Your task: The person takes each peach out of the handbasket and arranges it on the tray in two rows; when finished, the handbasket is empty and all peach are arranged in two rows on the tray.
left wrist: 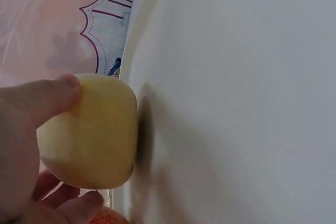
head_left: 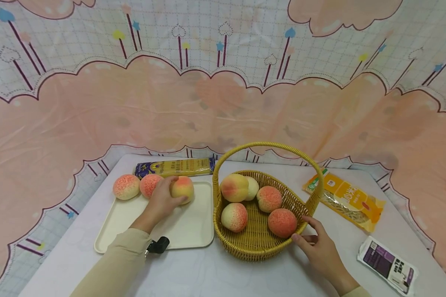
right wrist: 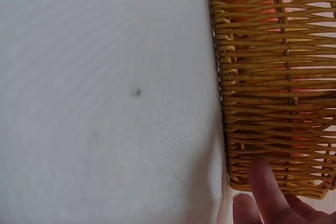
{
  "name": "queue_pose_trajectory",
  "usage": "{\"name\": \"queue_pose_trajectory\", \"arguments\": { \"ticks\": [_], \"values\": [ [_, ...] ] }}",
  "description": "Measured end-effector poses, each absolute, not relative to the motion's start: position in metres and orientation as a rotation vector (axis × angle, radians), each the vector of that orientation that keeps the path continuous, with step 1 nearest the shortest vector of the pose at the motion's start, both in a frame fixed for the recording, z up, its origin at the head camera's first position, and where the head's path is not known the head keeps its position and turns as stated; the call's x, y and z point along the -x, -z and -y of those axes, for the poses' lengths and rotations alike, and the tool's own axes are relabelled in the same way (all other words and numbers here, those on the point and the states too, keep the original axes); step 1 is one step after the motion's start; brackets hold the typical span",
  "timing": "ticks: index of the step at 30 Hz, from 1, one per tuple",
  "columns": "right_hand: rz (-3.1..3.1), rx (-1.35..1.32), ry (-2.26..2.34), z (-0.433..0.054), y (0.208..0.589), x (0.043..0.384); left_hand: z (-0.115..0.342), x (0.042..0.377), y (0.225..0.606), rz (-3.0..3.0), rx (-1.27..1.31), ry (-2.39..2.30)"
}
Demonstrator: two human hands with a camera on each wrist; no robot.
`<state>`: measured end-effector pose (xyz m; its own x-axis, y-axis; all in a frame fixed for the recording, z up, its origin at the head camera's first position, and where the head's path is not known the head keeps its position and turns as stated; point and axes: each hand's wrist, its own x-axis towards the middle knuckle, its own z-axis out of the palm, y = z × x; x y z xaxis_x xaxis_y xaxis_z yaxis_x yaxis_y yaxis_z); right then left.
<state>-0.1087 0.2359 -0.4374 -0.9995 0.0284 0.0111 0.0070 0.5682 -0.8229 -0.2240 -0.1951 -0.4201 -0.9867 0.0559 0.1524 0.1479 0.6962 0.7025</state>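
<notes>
In the head view my left hand (head_left: 162,199) grips a yellow peach with a red blush (head_left: 183,189) over the back of a cream tray (head_left: 193,235). The left wrist view shows the thumb on one side of this peach and fingers on the other. Two speckled pink peaches, one at the tray's back left corner (head_left: 126,187) and another (head_left: 149,185) partly behind my left hand, sit beside it. My right hand (head_left: 321,249) holds the right edge of a wicker basket (head_left: 245,251), fingertips on its rim and side. Several peaches (head_left: 282,222) lie inside the basket.
A blue and yellow noodle packet (head_left: 176,167) lies behind the tray. Right of the basket are an orange-yellow food bag (head_left: 351,200) and a purple and white packet (head_left: 388,265). The basket's tall handle (head_left: 267,144) arches over it. A patterned curtain (head_left: 223,111) hangs behind the table.
</notes>
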Motion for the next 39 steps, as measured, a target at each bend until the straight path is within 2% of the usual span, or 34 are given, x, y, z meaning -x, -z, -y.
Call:
{"name": "queue_pose_trajectory", "arguments": {
  "ticks": [39],
  "values": [
    [2.748, 0.021, -1.431, -0.236, 0.437, 0.108, 0.202, 0.232, 0.403, 2.833, 0.085, 1.186]
  ]
}}
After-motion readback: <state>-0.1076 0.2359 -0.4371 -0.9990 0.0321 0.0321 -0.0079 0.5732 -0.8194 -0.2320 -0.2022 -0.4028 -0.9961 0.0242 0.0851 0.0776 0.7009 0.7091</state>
